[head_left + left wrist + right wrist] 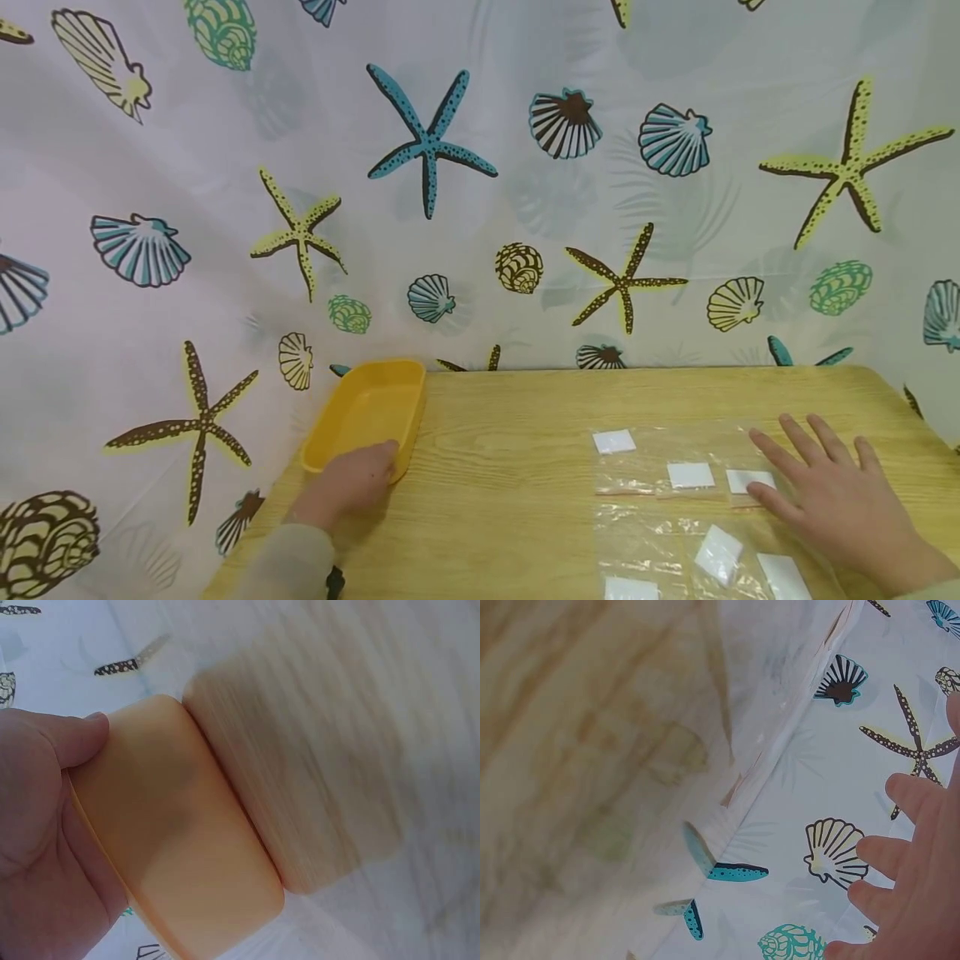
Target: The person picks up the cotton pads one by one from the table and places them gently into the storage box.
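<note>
My left hand (358, 477) grips the near right corner of a yellow plastic tray (360, 417) at the table's far left. In the left wrist view, the thumb lies along the outer wall of the tray (180, 832), and the other fingers are behind the rim. On the right, my right hand (840, 492) is spread over clear zip bags (645, 483), its thumb tip overlapping a white card (750, 482). Its fingers (900, 859) show straight and apart at the right edge of the right wrist view. The tray's visible inside is bare yellow.
Several clear bags with white cards (718, 554) lie in rows on the right of the wooden table (495, 500). A white curtain (480, 208) printed with starfish and shells hangs behind the table's back edge and along its left side.
</note>
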`<control>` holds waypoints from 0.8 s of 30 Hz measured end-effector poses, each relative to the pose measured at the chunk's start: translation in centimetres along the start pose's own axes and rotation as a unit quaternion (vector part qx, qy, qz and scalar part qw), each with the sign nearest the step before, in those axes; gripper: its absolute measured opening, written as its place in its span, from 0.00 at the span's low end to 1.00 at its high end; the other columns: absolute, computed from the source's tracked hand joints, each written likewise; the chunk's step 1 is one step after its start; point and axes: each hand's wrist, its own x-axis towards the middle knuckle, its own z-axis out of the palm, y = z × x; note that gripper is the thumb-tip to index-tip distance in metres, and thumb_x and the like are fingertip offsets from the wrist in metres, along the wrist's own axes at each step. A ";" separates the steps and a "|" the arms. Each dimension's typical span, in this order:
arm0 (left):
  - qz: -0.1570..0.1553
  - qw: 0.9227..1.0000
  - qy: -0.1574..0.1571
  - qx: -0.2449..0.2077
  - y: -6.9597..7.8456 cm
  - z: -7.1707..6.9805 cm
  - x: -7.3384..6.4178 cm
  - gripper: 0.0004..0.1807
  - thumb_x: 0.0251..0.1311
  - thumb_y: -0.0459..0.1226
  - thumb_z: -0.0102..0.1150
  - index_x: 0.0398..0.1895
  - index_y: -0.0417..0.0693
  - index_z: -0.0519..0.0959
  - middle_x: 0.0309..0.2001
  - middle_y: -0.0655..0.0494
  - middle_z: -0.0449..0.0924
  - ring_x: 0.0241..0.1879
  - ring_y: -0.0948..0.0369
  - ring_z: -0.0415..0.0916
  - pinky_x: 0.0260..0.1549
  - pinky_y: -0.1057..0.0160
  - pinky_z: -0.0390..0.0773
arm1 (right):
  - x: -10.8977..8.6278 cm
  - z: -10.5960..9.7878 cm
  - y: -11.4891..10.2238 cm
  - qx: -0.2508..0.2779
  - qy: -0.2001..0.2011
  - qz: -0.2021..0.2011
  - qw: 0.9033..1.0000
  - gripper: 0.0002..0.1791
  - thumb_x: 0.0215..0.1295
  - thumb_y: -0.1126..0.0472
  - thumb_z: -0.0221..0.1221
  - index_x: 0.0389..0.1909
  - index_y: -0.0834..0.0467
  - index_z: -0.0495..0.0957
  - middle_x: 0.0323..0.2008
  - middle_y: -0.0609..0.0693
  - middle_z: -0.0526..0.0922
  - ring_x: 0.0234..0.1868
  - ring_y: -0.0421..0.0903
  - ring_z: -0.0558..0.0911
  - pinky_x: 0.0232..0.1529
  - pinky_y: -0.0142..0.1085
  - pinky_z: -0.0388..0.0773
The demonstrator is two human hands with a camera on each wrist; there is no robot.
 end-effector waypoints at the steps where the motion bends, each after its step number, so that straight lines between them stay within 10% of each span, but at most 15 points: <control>1: 0.002 1.000 0.001 0.000 0.3 0.0 0.0 0.05 0.74 0.36 0.50 0.37 0.52 0.67 0.29 0.56 0.71 0.32 0.57 0.73 0.40 0.49 0.77 | 0.0 0.0 0.0 -0.001 0.001 -0.001 1.000 0.41 0.70 0.28 0.47 0.76 0.47 0.63 0.74 0.66 0.59 0.72 0.72 0.53 0.60 0.78 0.45; 8: 0.012 0.999 -0.028 -0.023 2.2 0.5 0.2 0.04 0.74 0.38 0.51 0.39 0.51 0.70 0.33 0.54 0.74 0.37 0.54 0.76 0.45 0.47 0.77 | -0.3 0.1 0.1 -0.008 -0.002 0.006 1.000 0.40 0.70 0.29 0.48 0.74 0.49 0.65 0.73 0.66 0.61 0.72 0.72 0.54 0.60 0.78 0.46; 15: 0.018 0.993 -0.051 -0.106 3.8 1.0 0.0 0.30 0.76 0.46 0.49 0.73 0.35 0.66 0.68 0.42 0.71 0.68 0.47 0.67 0.68 0.46 0.63 | -0.3 -0.1 0.4 -0.014 0.021 0.003 1.000 0.40 0.70 0.29 0.50 0.74 0.49 0.66 0.72 0.66 0.62 0.72 0.72 0.55 0.60 0.77 0.48; 24: 0.042 0.996 -0.051 -0.064 6.6 1.5 -0.5 0.33 0.76 0.53 0.47 0.72 0.38 0.68 0.65 0.46 0.75 0.64 0.49 0.72 0.65 0.44 0.67 | -0.2 -0.5 0.7 -0.005 0.021 0.002 1.000 0.40 0.70 0.29 0.48 0.74 0.49 0.65 0.73 0.67 0.61 0.72 0.72 0.54 0.59 0.78 0.47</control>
